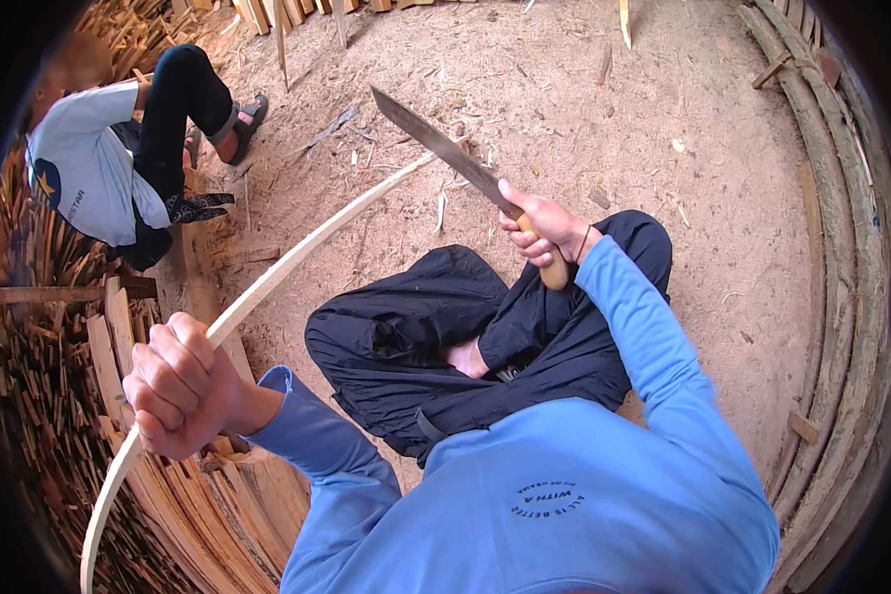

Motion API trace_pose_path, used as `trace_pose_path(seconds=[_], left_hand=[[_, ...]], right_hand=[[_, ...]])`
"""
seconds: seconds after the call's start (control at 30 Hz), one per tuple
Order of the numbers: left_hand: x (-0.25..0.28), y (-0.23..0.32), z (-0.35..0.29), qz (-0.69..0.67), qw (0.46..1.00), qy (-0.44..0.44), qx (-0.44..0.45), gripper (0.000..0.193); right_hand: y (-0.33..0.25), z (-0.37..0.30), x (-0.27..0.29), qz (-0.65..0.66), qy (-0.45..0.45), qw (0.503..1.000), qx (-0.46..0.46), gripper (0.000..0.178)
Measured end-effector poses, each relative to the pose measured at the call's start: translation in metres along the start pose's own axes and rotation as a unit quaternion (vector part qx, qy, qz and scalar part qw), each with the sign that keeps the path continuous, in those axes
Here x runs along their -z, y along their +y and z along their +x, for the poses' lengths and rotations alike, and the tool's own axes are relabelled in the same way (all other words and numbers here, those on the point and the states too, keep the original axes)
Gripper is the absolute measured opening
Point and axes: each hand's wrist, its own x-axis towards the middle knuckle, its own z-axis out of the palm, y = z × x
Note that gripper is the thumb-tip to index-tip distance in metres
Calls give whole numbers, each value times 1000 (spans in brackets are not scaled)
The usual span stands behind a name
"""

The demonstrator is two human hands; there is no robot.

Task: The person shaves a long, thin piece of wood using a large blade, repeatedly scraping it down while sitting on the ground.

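My left hand [181,386] is closed in a fist around a long, pale wooden strip [312,241]. The strip looks curved and runs from the lower left up toward the middle of the view. In my right hand [547,230] is the yellowish handle of a machete [436,141], its dark blade pointing up and to the left. The far end of the strip lies by the blade's edge; whether the two touch I cannot tell. My legs are crossed on the ground beneath, in dark trousers [406,317].
Another person [99,158] sits at the upper left, knees bent. Split wood pieces [59,426] are stacked along the left, with longer slats [218,505] beside my left arm. Long poles [837,297] line the right side. Wood chips [441,211] are scattered over the sandy ground.
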Motion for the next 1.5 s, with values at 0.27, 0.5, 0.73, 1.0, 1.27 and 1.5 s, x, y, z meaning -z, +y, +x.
trace_pose_path(seconds=[0.27, 0.5, 0.73, 1.0, 1.27, 1.5], left_hand=[[-15, -28, 56, 169, 845, 473, -181, 32], [12, -7, 74, 56, 986, 151, -33, 28], [29, -15, 84, -29, 998, 51, -33, 64], [18, -12, 72, 245, 925, 265, -116, 77], [35, 8, 50, 25, 982, 187, -13, 57], [18, 9, 41, 84, 966, 244, -34, 59]], right_hand=[[17, 8, -11, 9, 71, 995, 64, 60], [39, 4, -14, -87, 146, 983, 72, 59], [43, -2, -22, -87, 154, 981, 79, 56], [36, -12, -35, -345, 232, 902, 113, 68], [54, 0, -41, -375, 301, 866, 139, 70], [27, -33, -86, -379, 227, 868, 226, 56]])
